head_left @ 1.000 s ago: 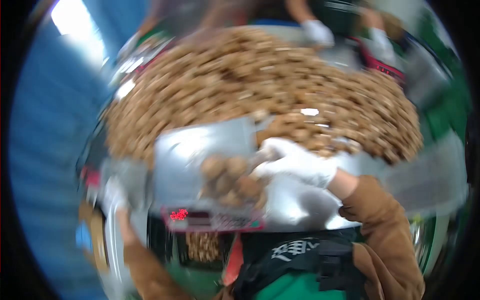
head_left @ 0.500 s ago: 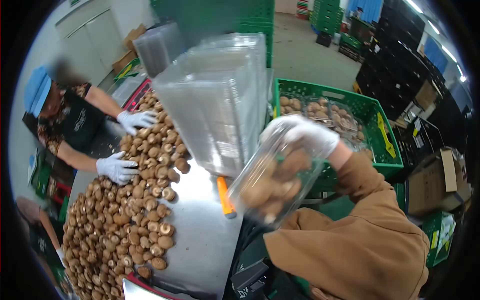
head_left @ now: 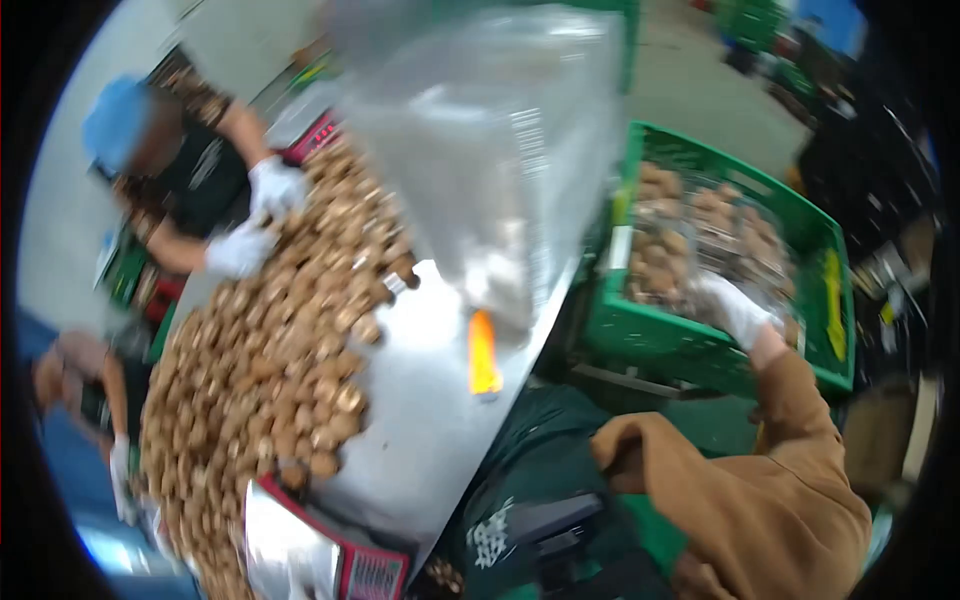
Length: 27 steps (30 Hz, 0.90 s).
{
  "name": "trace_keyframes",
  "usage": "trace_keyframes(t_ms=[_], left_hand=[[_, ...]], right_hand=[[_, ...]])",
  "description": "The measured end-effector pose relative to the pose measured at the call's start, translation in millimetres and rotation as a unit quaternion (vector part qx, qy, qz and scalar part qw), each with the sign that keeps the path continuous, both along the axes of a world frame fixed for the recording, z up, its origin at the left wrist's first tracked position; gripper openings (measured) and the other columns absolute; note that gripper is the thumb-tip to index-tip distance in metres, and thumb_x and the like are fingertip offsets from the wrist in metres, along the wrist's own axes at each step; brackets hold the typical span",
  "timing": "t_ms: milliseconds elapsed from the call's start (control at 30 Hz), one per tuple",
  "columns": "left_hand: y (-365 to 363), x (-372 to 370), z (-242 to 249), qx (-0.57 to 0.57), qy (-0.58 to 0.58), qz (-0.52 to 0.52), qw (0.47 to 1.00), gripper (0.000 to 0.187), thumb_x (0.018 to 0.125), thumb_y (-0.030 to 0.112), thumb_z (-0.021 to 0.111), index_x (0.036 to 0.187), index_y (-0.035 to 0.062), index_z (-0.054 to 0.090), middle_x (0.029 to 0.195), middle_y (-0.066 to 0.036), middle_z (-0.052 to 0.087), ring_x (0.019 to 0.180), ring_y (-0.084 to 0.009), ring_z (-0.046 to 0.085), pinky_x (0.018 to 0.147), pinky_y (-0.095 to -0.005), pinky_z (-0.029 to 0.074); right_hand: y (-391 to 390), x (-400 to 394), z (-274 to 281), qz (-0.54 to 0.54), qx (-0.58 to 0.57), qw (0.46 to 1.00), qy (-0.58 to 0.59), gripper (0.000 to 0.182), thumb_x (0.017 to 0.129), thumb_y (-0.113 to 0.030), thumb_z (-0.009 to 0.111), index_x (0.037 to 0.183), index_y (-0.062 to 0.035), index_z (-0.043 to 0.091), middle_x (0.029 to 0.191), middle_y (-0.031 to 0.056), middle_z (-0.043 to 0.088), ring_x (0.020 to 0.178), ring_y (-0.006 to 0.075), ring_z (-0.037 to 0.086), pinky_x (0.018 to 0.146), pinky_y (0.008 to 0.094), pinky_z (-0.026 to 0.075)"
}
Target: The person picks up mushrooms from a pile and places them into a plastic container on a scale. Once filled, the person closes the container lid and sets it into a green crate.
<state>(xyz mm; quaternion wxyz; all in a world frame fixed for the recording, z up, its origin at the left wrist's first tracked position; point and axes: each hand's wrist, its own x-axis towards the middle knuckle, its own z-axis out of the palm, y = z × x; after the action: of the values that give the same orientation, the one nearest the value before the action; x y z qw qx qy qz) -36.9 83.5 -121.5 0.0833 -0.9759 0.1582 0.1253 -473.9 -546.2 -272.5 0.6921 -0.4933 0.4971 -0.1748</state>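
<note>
My right hand (head_left: pixel 738 308), in a white glove, is down inside the green crate (head_left: pixel 720 355). Its fingers are at the end of a clear plastic box of brown mushrooms (head_left: pixel 660 268), blurred and partly hidden, and appear closed on it. More filled boxes (head_left: pixel 715 215) lie beside and behind this one. My left hand is out of view.
A metal table (head_left: pixel 420 440) holds a heap of mushrooms (head_left: pixel 260 370), tall stacked clear boxes (head_left: pixel 480 170), an orange-handled tool (head_left: pixel 483 352) and a red-edged scale (head_left: pixel 290 540). Across it, a co-worker's gloved hands (head_left: pixel 255 235) touch the heap. Another person (head_left: pixel 95 385) stands at lower left.
My right hand has carried the box of mushrooms from beside the table down into the crate. The view has turned and shifted. The co-worker's hands have come closer together.
</note>
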Motion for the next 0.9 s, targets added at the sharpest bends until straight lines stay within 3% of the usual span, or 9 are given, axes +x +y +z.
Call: trace_keyframes(t_ms=[33,100,200,267,367,467,600,767,900], left_hand=[[6,3,-9,-0.026,-0.019,-0.007,0.999,0.02,0.091,0.017,0.065,0.107,0.0064,0.069,0.102,-0.019,0.07,0.099,-0.0389,0.067,0.087,-0.0475,0.052],[27,5,-21,-0.071,-0.049,-0.004,0.996,0.024,0.083,0.016,0.074,0.106,0.0124,0.068,0.092,-0.017,0.07,0.091,-0.0382,0.068,0.081,-0.0491,0.053],[3,-11,1,-0.175,-0.127,-0.006,0.976,0.036,0.085,0.013,0.075,0.117,0.0039,0.063,0.101,-0.015,0.068,0.092,-0.0334,0.066,0.083,-0.0417,0.053],[-18,-9,1,-0.259,-0.189,-0.031,0.947,0.031,0.089,0.003,0.07,0.119,0.0027,0.065,0.092,-0.011,0.068,0.083,-0.0236,0.066,0.08,-0.0344,0.053],[-83,-8,-3,-0.396,-0.145,-0.018,0.907,0.038,0.087,0.006,0.073,0.124,0.0007,0.064,0.099,-0.013,0.068,0.091,-0.027,0.067,0.086,-0.0364,0.053],[-145,-8,-41,-0.414,-0.055,-0.076,0.906,0.06,0.084,0.015,0.08,0.137,0.0006,0.056,0.123,-0.02,0.063,0.113,-0.0354,0.062,0.1,-0.0427,0.05],[-179,4,-135,-0.413,-0.08,-0.004,0.907,0.098,0.078,0.028,0.088,0.154,-0.0017,0.033,0.146,-0.025,0.044,0.136,-0.0397,0.044,0.115,-0.046,0.037],[-205,20,-178,-0.374,-0.097,0.137,0.912,0.139,0.062,0.051,0.095,0.161,0.0006,0.012,0.156,-0.035,0.019,0.142,-0.0504,0.03,0.119,-0.053,0.028],[-225,51,-184,-0.355,-0.122,0.168,0.911,0.14,0.06,0.054,0.095,0.164,0.0076,0.012,0.159,-0.036,0.012,0.146,-0.054,0.02,0.12,-0.0573,0.023]], right_hand=[[29,41,55,0.084,-0.101,0.985,0.109,0.033,0.092,-0.03,0.067,0.112,-0.0039,0.075,0.104,0.0108,0.075,0.096,0.0221,0.068,0.088,0.0372,0.053],[-9,15,18,0.344,-0.28,0.862,0.246,0.037,0.09,-0.03,0.07,0.111,-0.0008,0.075,0.105,0.0177,0.076,0.093,0.0224,0.071,0.09,0.0367,0.052],[8,64,68,0.091,-0.455,0.718,0.518,0.024,0.098,-0.019,0.062,0.106,0.001,0.072,0.094,0.0158,0.074,0.088,0.023,0.069,0.083,0.0386,0.052],[25,101,90,-0.045,-0.537,0.804,0.251,0.016,0.097,-0.013,0.064,0.102,0.0016,0.069,0.09,0.0117,0.07,0.084,0.0202,0.067,0.077,0.037,0.052],[87,185,129,0.117,-0.382,0.916,0.026,0.014,0.096,-0.009,0.065,0.105,0.0,0.07,0.094,0.0098,0.07,0.086,0.0161,0.066,0.078,0.0333,0.052],[131,267,106,0.389,-0.446,0.803,-0.062,0.018,0.096,-0.011,0.065,0.108,-0.0002,0.071,0.095,0.0104,0.072,0.089,0.0203,0.069,0.083,0.0316,0.054],[180,360,40,0.525,-0.264,0.806,-0.073,0.045,0.093,-0.021,0.07,0.133,-0.0036,0.061,0.127,0.0171,0.065,0.113,0.03,0.066,0.099,0.0378,0.052],[202,457,-43,0.42,-0.313,0.848,-0.085,0.067,0.092,-0.024,0.071,0.151,-0.007,0.043,0.144,0.0222,0.051,0.136,0.0371,0.049,0.116,0.0431,0.039],[217,515,-44,0.377,-0.273,0.87,-0.165,0.062,0.094,-0.023,0.07,0.15,-0.0066,0.047,0.144,0.0217,0.048,0.136,0.0355,0.047,0.116,0.0404,0.037]])
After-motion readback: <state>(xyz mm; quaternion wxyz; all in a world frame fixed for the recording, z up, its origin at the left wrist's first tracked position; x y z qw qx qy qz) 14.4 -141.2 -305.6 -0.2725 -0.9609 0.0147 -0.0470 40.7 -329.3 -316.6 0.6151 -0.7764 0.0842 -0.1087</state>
